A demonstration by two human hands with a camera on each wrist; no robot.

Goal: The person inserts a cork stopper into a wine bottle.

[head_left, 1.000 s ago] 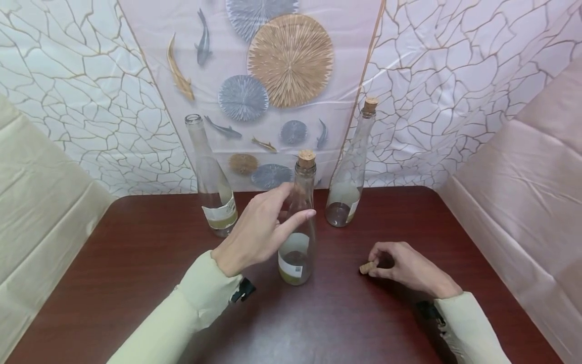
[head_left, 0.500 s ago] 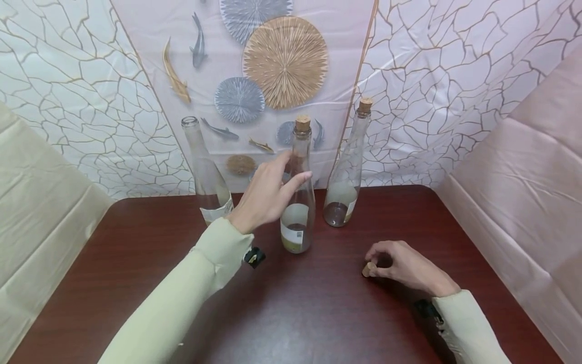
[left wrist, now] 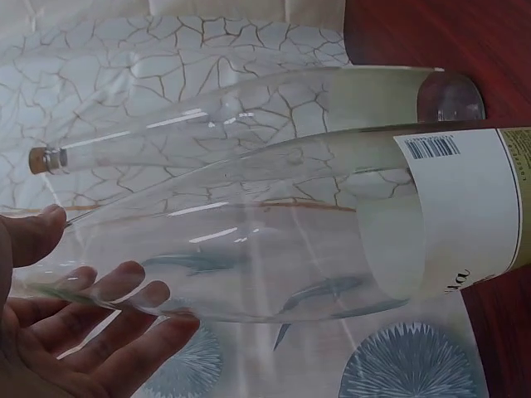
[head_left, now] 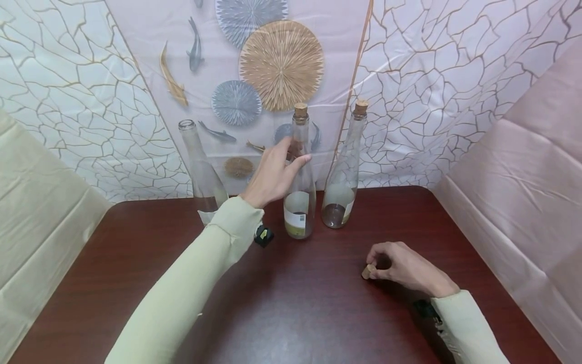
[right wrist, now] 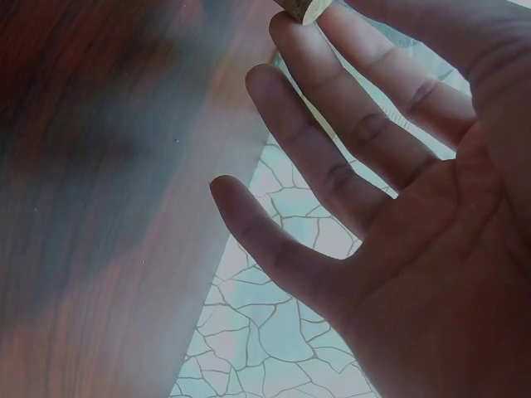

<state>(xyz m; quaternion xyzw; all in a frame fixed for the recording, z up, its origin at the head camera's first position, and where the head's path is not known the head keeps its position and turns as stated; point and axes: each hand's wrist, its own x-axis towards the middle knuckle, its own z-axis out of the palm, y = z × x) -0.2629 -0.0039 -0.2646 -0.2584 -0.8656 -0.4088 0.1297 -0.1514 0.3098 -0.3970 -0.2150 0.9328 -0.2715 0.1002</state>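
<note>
My left hand (head_left: 273,174) holds the neck of a clear glass bottle (head_left: 303,202), which stands upright with a cork (head_left: 301,110) in its mouth. In the left wrist view the thumb and fingers (left wrist: 137,348) lie on either side of this bottle, and its white label (left wrist: 465,207) carries a barcode. At the right, my right hand (head_left: 406,265) pinches a loose cork (head_left: 369,272) between thumb and fingertips, low over the table. Only the end of that cork (right wrist: 314,8) shows at the top of the right wrist view.
Another corked bottle (head_left: 341,189) stands close to the right of the held one. An uncorked bottle (head_left: 202,167) is at the back left, its base hidden by the left sleeve. The dark red table (head_left: 318,313) ends at a patterned cloth backdrop (head_left: 400,101).
My left hand has moved the held bottle away toward the back of the table, beside the right-hand corked bottle. The right hand stays in place; the cork in its fingers has turned slightly.
</note>
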